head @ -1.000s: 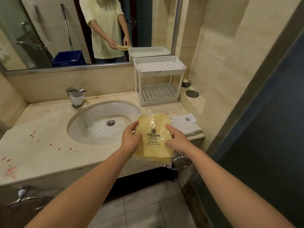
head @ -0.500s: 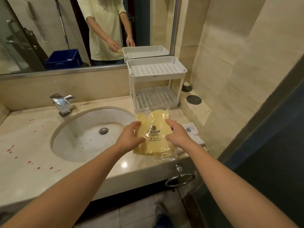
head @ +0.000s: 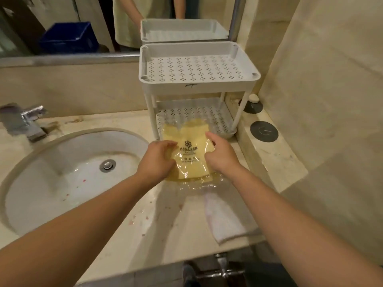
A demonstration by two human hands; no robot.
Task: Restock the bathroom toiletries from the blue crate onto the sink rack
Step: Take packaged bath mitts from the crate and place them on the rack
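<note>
- Left hand (head: 157,160) and right hand (head: 221,156) each grip a side of the yellow packet (head: 189,164); its far end is at the lower shelf of the rack (head: 199,79)
- White towel (head: 224,221) lies on the surface (head: 145,235) in front of the rack

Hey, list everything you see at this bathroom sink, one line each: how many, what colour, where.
counter: one, beige with reddish spots, across the front
rack: one, white, two tiers, back right of the counter
packet: one, yellow in clear wrap, far end at the rack's lower tier
mirror: one, on the wall behind
blue crate: one, blue, seen only in the mirror
sink: one, white, left in the counter
faucet: one, chrome, behind the sink
towel: one, white, counter's front edge, near the packet
discs: two, black, right ledge
left hand: one, grips the packet's left edge
right hand: one, grips its right edge
</note>
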